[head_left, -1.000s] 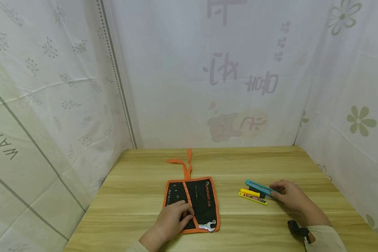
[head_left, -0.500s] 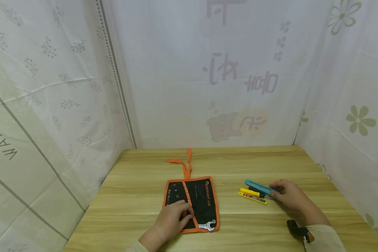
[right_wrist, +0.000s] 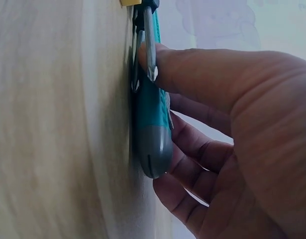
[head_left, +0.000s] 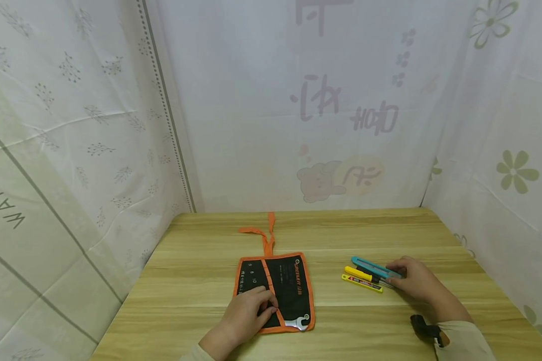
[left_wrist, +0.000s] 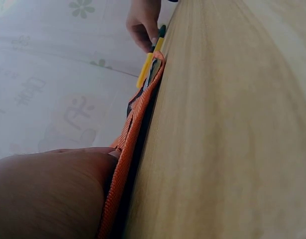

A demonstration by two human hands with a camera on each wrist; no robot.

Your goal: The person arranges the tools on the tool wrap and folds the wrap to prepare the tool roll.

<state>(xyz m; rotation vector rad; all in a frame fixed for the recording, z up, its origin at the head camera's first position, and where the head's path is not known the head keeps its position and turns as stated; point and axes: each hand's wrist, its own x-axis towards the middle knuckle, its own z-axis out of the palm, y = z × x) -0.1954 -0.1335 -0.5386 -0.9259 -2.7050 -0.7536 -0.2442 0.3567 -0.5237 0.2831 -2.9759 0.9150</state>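
**Right hand point(head_left: 415, 282) gripping a teal utility knife with a grey end point(head_left: 371, 267); left hand point(head_left: 248, 313) pinching a black fabric tool pouch with orange edging point(head_left: 291, 283).**

The right hand is parted only by the knife's own body: the thumb presses one side and bent fingers lie along the other, the lower ones curling near the grey end. Whether each fingertip makes contact cannot be told. The knife lies at the right of the pale wood-grain table point(head_left: 343, 336), well apart from the pouch. Just beside it are a screwdriver with a yellow handle point(head_left: 358, 274) and a flat, yellow, labelled strip point(head_left: 362, 284). Two bare metal screwdriver shafts point(right_wrist: 151, 45) pass close to the thumb.

The left hand rests over the pouch with fingers curled, thumb and forefinger closed together at the orange pocket edge. A silver metal open-ended wrench point(head_left: 297, 323) protrudes from the pocket near that hand. Two orange fabric ties point(head_left: 268, 245) extend from the pouch's far edge.
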